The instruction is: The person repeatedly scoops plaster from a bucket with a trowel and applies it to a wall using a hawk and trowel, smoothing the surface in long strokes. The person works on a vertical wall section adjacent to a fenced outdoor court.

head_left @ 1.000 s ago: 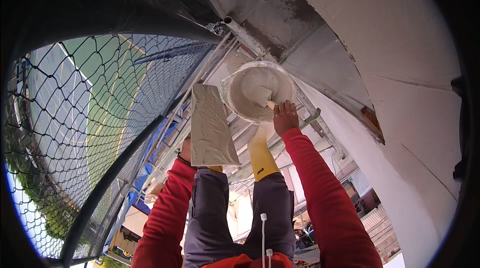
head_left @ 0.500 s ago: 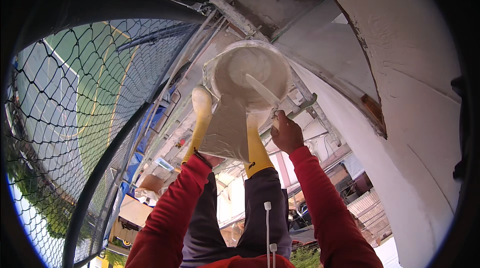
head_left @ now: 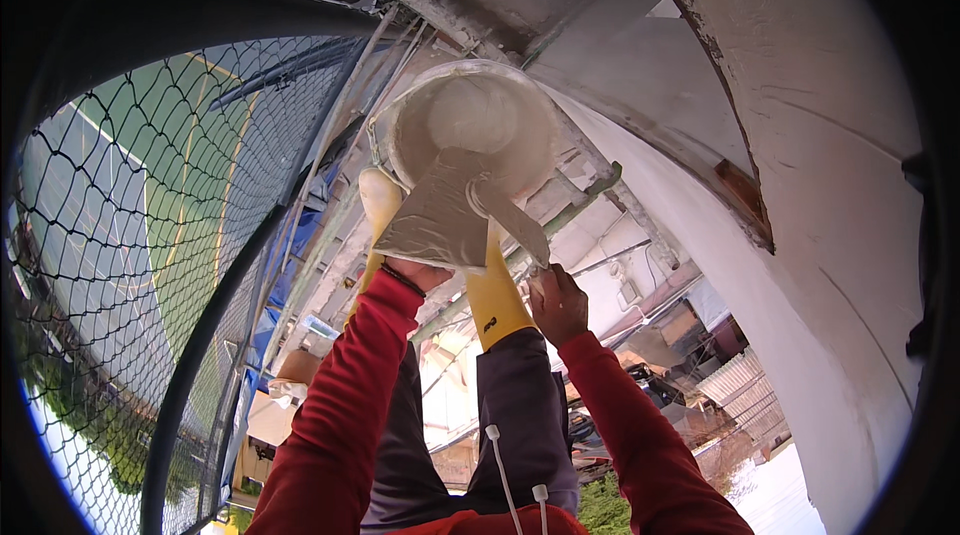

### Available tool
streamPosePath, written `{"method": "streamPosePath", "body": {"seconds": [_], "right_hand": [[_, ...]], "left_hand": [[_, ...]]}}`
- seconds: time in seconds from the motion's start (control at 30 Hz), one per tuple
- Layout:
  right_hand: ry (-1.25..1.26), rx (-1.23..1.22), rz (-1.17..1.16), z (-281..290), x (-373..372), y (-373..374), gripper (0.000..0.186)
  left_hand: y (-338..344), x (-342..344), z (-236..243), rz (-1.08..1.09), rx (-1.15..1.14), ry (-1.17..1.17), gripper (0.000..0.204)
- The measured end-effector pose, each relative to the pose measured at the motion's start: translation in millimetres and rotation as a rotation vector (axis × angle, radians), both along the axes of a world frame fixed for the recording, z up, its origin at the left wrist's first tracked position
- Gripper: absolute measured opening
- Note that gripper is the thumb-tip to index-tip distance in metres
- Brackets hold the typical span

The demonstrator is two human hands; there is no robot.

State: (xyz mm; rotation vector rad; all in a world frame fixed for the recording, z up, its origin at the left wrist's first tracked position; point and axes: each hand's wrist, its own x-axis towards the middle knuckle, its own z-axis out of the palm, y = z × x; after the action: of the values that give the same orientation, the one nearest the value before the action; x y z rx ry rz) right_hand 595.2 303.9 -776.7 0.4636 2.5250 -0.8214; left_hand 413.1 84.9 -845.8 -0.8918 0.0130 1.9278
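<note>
My left hand [head_left: 420, 273] grips a flat plasterer's hawk [head_left: 430, 225] from beneath, its fingers mostly hidden by the board. Grey wet plaster coats the board's face. In my closed right hand [head_left: 558, 305] is the handle of a trowel [head_left: 520, 227], whose plaster-smeared blade touches or lies just over the hawk's right edge, with a lump of plaster at its tip. Just beyond both tools stands a round bucket [head_left: 405, 130] with pale grey plaster [head_left: 470, 115] inside; the hawk's far end overlaps its near rim.
My yellow boots [head_left: 500, 307] stand on scaffold planks and pipes [head_left: 430, 10], close to the bucket. Chain-link fence [head_left: 200, 205] runs along the left, above a green court. A pale plastered wall [head_left: 800, 235] curves up on the right. White cords [head_left: 500, 455] dangle at my chest.
The trowel has come out of the bucket toward me and onto the hawk's right side, now carrying plaster. My right hand has moved down and slightly left.
</note>
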Motion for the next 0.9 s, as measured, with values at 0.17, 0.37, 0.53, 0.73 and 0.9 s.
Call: {"method": "streamPosePath", "body": {"seconds": [0.17,0.37,0.53,0.73,0.9], "right_hand": [[-0.121,-0.029,-0.11,43.6,26.9,15.8,0.026],[0.145,-0.205,0.098,61.2,-4.3,20.7,0.027],[-0.015,-0.198,0.258,-18.9,-40.0,2.8,0.027],[-0.351,0.013,0.104,-103.5,-83.7,3.8,0.041],[-0.019,-0.182,0.077,7.7,-45.7,2.2,0.042]], "left_hand": [[-12.0,-3.1,-40.9,-0.082,-0.061,0.127,0.061],[-41.9,18.2,-74.6,-0.681,-0.437,0.972,0.063],[-55.2,34.2,-70.4,-0.448,-0.333,0.498,0.055],[-56.2,24.6,-55.2,-0.394,-0.271,0.322,0.05],[-43.7,5.2,-63.4,-0.329,-0.16,0.167,0.045]]}}
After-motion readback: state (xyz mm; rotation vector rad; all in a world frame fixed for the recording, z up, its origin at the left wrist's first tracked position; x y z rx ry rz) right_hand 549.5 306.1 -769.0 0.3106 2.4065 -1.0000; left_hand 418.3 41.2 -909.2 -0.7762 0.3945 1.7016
